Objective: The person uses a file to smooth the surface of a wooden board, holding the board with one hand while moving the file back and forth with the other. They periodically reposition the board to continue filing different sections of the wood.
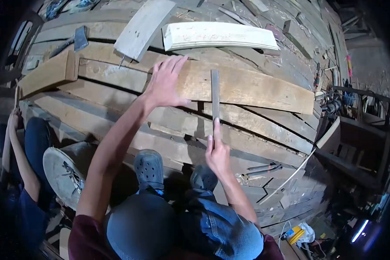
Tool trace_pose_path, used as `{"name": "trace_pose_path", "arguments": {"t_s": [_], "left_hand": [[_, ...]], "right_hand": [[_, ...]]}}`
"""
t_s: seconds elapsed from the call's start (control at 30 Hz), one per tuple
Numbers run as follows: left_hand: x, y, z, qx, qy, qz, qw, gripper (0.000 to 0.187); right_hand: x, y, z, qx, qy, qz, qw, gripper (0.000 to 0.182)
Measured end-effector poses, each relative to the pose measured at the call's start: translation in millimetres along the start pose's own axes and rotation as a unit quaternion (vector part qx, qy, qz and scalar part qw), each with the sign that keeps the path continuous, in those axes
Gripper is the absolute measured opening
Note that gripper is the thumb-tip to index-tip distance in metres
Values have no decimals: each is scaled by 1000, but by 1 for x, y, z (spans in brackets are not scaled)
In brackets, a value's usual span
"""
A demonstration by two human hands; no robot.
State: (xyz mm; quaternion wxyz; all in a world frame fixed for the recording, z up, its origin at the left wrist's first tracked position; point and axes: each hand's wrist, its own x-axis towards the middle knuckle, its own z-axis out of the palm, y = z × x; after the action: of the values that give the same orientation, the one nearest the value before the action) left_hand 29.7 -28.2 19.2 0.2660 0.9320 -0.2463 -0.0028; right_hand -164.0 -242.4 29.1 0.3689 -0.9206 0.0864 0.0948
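A tan wooden board (255, 90) lies across the plank floor in front of me. My left hand (164, 84) spans its left end, fingers over the far edge and thumb along the near one. In my right hand (218, 151) is a flat metal bar (215, 93), held at its near end with the index finger stretched along it. The bar crosses the board from near to far and overlaps its face in this view. My two shoes (149, 168) stand on the floor just below the board.
Behind the board lie a white moulded beam (221, 35) and a grey plank (145, 28). A hatchet (80, 39) and a thick wood block (50, 76) are at left. Pliers (264, 168) lie at right. A bucket (67, 171) stands near another person (30, 182) at left.
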Motion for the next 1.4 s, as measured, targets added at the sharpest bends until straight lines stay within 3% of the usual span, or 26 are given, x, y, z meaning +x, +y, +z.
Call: {"name": "trace_pose_path", "arguments": {"t_s": [0.2, 0.43, 0.67, 0.8, 0.97, 1.07, 1.1, 1.3, 1.4], "left_hand": [[-2, -3, 6, 28, 12, 8, 999, 124], [-2, 0, 4, 4, 26, 1, 1000, 122], [-4, 0, 4, 4, 27, 2, 1000, 123], [-2, 2, 3, 29, 15, -10, 999, 124], [-4, -2, 5, 13, 28, 4, 1000, 125], [-3, 0, 6, 17, 24, -3, 1000, 120], [-3, 0, 6, 13, 26, 0, 1000, 121], [-2, 1, 3, 7, 25, 8, 1000, 121], [-2, -1, 3, 5, 22, 0, 1000, 121]], "right_hand": [[51, -12, -14, -35, 7, 1, 999, 60], [10, 0, 2, 30, 45, -51, 997, 63], [46, -18, -18, -48, -4, 20, 999, 61], [25, 0, -2, 20, 49, -47, 997, 62], [13, 8, 1, 9, 38, -30, 999, 62], [33, 1, -7, -5, 32, -13, 999, 62], [38, -8, -14, -10, 2, 42, 999, 61], [8, 9, -1, 22, 72, -26, 997, 63], [8, 14, -2, 24, 55, -4, 998, 63]]}}
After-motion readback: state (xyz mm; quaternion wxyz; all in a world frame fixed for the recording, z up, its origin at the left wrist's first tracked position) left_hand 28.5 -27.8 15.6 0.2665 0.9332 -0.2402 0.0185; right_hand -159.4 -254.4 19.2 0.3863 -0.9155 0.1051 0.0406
